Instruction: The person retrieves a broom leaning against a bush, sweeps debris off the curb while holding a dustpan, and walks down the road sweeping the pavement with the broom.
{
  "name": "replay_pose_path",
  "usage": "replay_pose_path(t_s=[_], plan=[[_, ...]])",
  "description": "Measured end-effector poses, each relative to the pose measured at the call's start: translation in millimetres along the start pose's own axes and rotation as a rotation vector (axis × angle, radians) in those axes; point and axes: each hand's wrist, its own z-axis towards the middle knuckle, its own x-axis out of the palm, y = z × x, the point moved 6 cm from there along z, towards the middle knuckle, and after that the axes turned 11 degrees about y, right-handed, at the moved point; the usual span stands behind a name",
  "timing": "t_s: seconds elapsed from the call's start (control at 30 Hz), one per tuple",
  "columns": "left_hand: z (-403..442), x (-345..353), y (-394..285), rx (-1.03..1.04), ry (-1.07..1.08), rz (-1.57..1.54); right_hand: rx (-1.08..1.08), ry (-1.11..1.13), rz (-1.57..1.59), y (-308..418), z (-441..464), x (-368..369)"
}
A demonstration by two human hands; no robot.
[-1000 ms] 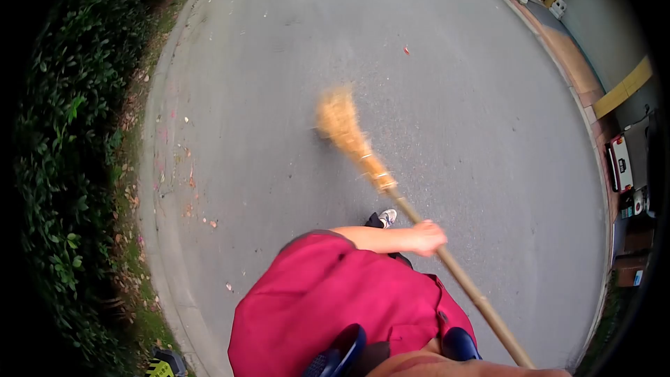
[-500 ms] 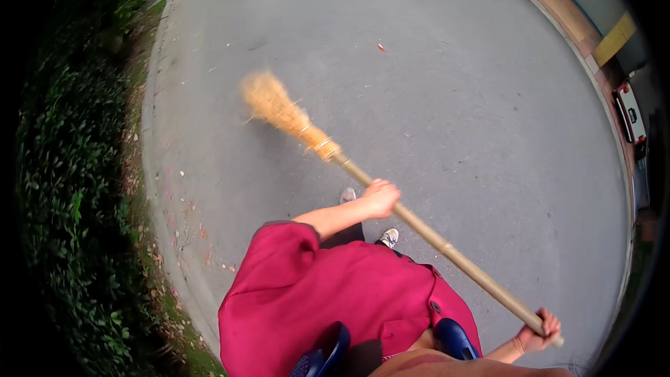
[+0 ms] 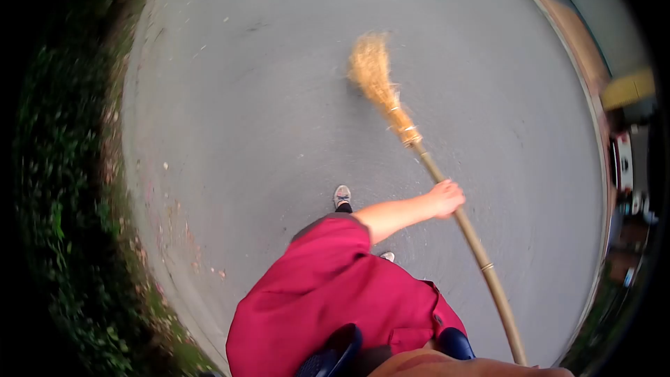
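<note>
My left hand point(image 3: 447, 199) is closed around the upper part of a bamboo handle, its arm stretched across my body. The handle belongs to a straw broom point(image 3: 401, 122) with bound yellow bristles, slightly blurred by motion. Its bristle end lies ahead of me over the grey pavement point(image 3: 279, 112), while the pole runs back down past my right side. The pole's lower end goes out of sight at the bottom edge. My right hand does not show there.
Dark hedge bushes point(image 3: 63, 188) line the left side behind a curb with scattered leaves point(image 3: 188, 244). A curb point(image 3: 593, 98) curves along the right, with a parked vehicle point(image 3: 622, 160) beyond it. My shoe point(image 3: 342, 194) is on the pavement.
The broom head has swung from left to right across the pavement, and my left hand has moved right with it. My right hand, earlier gripping the pole's end, has left the view.
</note>
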Motion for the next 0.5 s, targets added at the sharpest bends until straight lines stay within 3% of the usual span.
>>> replay_pose_path(t_s=[0.07, 0.17, 0.2, 0.23, 0.27, 0.4, 0.5], plan=[[-90.6, -16.2, 53.3, -0.108, -0.21, -0.116, 0.188, 0.152, 0.136, -55.9, 23.8, 38.1], [-217.6, -40.2, 170.5, -0.501, -0.138, 0.022, 0.545, 0.293, 0.286, -199.5, 7.3, 171.6], [-262.8, -29.8, 228.2, -0.648, -0.094, 0.075, 0.591, 0.205, 0.204, -234.8, -23.1, 242.5], [-311.9, -58.3, 255.9, -0.788, 0.035, 0.089, 0.703, 0.347, 0.27, -267.1, -50.1, 298.5], [-361.9, -72.2, 285.7, -0.888, 0.02, 0.092, 0.75, 0.475, 0.358, -285.1, -64.7, 336.2], [-489.4, -129.8, 263.1, -1.101, -0.456, 0.067, 0.842, 0.895, 0.592, -322.2, -69.2, 462.2], [-535.4, -142.5, 224.0, -1.218, -0.748, 0.098, 0.904, 1.043, 0.875, -346.5, -56.5, 522.1]])
